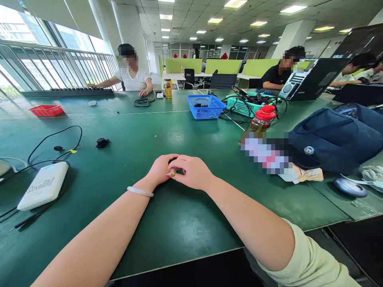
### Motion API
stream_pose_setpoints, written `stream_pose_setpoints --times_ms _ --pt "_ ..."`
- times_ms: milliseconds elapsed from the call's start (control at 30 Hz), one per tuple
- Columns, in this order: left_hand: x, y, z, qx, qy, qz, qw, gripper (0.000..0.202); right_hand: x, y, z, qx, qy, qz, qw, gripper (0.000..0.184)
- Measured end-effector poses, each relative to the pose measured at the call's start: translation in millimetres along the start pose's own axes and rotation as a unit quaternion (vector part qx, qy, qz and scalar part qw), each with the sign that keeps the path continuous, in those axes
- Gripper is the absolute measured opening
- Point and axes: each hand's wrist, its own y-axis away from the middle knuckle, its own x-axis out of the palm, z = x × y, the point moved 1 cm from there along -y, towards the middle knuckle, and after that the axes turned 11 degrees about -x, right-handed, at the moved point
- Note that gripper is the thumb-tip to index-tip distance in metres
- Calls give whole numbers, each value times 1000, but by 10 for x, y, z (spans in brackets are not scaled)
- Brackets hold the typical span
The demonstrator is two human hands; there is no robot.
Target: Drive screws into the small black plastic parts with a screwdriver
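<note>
My left hand (161, 169) and my right hand (194, 171) meet above the middle of the green table (185, 223). Between the thumb and fingers of my right hand shows the tan, rounded end of a small stick-like object (173, 172); its kind is too small to make out. My left hand is curled against the same spot, its fingertips mostly covered by the right hand. A pale bracelet (140, 192) circles my left wrist.
Left lie a white power bank-like box (44, 185), cables and a black scrap (102, 142). Ahead stand a blue basket (206, 107) and a red tray (47, 111). To the right are a red-lidded bottle (265, 115), a navy bag (338, 135) and a mouse (350, 187). People sit across.
</note>
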Motion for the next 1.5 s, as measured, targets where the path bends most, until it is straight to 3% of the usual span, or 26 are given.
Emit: stream_pose_setpoints --times_ms 133,300,533,700,867,1133,1333,1500 --pt "18 -4 14 -27 24 -15 999 29 -95 2 -73 71 -4 -97 993 13" --pt "25 -19 30 -61 42 -12 997 38 -140 18 -261 163 -56 -222 960 21" --pt "16 -28 29 -85 25 -14 996 41 -167 35 -447 288 -124 -303 900 21" --pt "17 -20 19 -91 26 -12 995 40 -187 54 -543 381 -146 -299 862 23" --pt "19 -22 29 -87 22 -14 996 41 -177 78 -643 413 -128 -294 853 23" --pt "15 -26 32 -91 20 -13 996 41 -167 96 -666 415 -126 -285 855 31" --pt "12 -19 34 -79 17 -15 997 39 -132 93 -773 365 -85 -259 890 40" --pt "-9 -19 30 -71 19 0 997 40 -114 89 -821 350 -91 -246 899 43"
